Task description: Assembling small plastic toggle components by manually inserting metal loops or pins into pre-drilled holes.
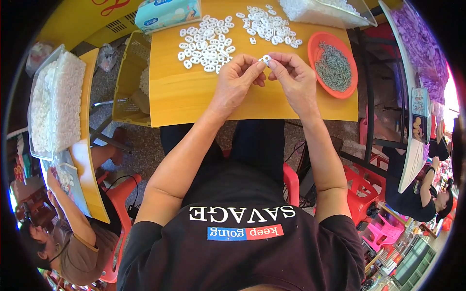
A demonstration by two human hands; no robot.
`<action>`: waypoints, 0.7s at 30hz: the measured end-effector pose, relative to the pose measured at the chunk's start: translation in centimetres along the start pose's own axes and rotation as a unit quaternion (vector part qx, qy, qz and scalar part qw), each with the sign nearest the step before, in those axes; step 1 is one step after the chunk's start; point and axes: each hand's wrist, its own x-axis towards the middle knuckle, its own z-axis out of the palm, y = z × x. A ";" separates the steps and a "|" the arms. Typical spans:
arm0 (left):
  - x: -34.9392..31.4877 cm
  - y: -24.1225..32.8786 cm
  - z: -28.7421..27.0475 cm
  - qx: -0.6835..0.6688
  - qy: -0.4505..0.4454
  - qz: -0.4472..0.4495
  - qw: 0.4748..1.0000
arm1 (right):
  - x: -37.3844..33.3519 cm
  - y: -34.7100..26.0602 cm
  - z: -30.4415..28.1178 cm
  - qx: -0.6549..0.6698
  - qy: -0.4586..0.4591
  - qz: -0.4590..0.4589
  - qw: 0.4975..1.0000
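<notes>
My left hand (238, 80) and my right hand (295, 77) meet above the table (194, 99). Both are closed, with thumbs and forefingers pinching one small white plastic piece with holes (266, 58). Fingertips cover part of that piece, and anything else between them is hidden. Just beyond my left hand lies a loose pile of white two-holed plastic pieces (206, 46). Farther off, past my fingers, a second pile of similar white pieces (272, 25) is spread out. Right of my right hand sits a red oval tray (354, 68) holding many small thin grey metal parts (332, 65).
A tissue pack (167, 14) and a clear bin of white pieces (325, 12) stand at the table's far side. A yellow crate (128, 106) is left of it. Another person (73, 247) works at the left table; someone else (417, 194) is at right.
</notes>
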 end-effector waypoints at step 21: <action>-1.9 1.3 0.9 0.059 -0.064 0.144 0.986 | -1.6 -1.0 0.1 0.335 -0.066 0.055 0.938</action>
